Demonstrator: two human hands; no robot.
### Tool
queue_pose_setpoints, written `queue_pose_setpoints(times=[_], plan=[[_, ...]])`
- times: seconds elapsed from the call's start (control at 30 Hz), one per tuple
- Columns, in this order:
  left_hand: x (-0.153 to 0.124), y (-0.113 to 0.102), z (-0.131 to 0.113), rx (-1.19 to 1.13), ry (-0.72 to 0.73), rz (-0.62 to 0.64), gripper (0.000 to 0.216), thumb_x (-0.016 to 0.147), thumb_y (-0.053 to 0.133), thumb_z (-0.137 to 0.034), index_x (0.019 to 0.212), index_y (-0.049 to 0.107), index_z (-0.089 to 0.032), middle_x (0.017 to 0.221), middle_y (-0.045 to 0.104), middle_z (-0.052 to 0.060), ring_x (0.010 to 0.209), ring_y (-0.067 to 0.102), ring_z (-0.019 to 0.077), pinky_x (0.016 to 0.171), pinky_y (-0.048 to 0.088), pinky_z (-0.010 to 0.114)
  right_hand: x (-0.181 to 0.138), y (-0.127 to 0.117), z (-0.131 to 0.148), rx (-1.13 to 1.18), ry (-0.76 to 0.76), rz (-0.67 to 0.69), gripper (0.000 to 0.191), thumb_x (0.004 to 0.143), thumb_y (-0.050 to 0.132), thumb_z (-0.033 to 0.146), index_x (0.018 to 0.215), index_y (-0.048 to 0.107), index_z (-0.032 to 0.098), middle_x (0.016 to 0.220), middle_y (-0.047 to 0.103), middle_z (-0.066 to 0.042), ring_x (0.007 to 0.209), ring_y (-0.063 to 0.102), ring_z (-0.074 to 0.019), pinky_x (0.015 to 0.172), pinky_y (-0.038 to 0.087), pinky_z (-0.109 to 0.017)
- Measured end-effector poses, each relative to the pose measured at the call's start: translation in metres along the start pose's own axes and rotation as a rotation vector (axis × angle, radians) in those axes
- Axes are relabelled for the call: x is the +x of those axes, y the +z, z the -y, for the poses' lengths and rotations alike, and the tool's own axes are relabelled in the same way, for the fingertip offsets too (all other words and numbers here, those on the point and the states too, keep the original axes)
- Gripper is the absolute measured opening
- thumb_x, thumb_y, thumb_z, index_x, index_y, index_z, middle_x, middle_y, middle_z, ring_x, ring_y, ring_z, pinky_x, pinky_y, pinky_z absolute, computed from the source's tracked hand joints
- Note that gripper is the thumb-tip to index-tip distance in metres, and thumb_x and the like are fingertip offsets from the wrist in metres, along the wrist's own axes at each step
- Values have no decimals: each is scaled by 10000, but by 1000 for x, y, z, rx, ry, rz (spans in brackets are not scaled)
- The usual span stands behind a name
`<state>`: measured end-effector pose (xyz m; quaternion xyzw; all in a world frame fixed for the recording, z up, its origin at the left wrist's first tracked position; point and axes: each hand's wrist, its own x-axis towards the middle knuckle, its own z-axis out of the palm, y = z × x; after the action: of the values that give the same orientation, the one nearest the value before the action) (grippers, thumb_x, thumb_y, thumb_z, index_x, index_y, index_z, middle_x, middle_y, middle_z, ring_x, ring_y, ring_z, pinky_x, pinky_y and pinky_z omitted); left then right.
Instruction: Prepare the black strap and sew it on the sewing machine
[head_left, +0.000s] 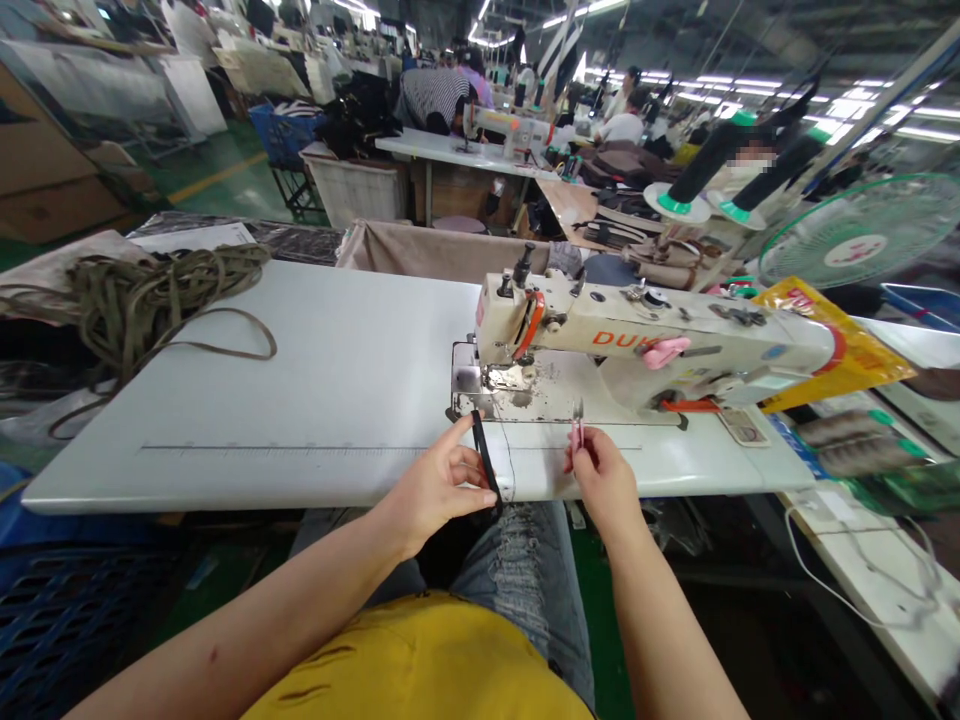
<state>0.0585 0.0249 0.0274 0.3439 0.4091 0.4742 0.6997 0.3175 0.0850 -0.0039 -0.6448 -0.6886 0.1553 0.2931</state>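
Observation:
At the front edge of the sewing table, my left hand (pixel 442 485) is closed on a narrow black strip (pixel 484 455), which stands slantwise between thumb and fingers. A thin dark thread (pixel 510 445) runs beside the strip, from near the needle area toward the table's edge. My right hand (pixel 602 475) grips pink-handled thread snips (pixel 577 433), their metal tips pointing away from me. Just beyond both hands is the sewing machine (pixel 615 335), its needle plate (pixel 514 378) slightly past the strip. My right palm hides part of the snips.
A heap of olive strap (pixel 165 290) lies at the table's left, one loop trailing inward. Thread cones (pixel 705 165) and a green fan (pixel 862 235) stand at right. A fabric-lined bin (pixel 420 250) sits behind the table. Other people work farther back.

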Motion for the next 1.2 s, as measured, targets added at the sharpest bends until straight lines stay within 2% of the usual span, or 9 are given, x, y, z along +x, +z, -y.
queue_pose_setpoints(times=[0.17,0.3,0.4,0.73,0.97,1.2], plan=[[2,-2,-4,-17,-1,-17,1192,629,906,-126,1626,263,-249,916,665,1,815,652,162,806,522,318,-50,-11,36,520,67,278,219,933,427,298,1022,607,210,705,569,15,599,489,-161,573,422,-265],[3,-1,-5,-20,4,-10,1135,640,917,-149,1601,323,-255,926,673,10,813,649,163,802,523,319,-69,-22,57,528,75,427,260,989,512,454,1000,626,219,811,574,-3,735,515,-170,674,435,-275],[3,-1,-7,-30,8,-18,1108,637,922,-159,1582,351,-252,910,672,7,797,645,159,789,525,313,-72,-23,65,494,75,490,312,975,566,526,971,633,221,795,537,11,742,492,-166,675,411,-266],[0,0,-9,-39,0,-7,1123,640,923,-155,1590,333,-255,948,679,27,827,654,173,811,522,333,-71,-10,69,433,95,404,367,958,579,549,834,613,206,703,487,28,673,459,-149,615,375,-253],[-1,0,-7,-38,-16,26,1098,645,915,-126,1584,361,-257,954,681,25,847,657,174,843,494,329,-68,-8,75,261,-57,280,276,982,568,478,913,653,226,776,657,-15,711,591,-185,643,440,-274],[-1,2,-7,-49,-25,44,1097,642,915,-127,1584,375,-286,956,669,22,845,657,177,835,495,331,-67,-13,83,89,-232,181,256,1011,543,448,944,667,235,777,700,-46,731,648,-224,645,442,-309]])
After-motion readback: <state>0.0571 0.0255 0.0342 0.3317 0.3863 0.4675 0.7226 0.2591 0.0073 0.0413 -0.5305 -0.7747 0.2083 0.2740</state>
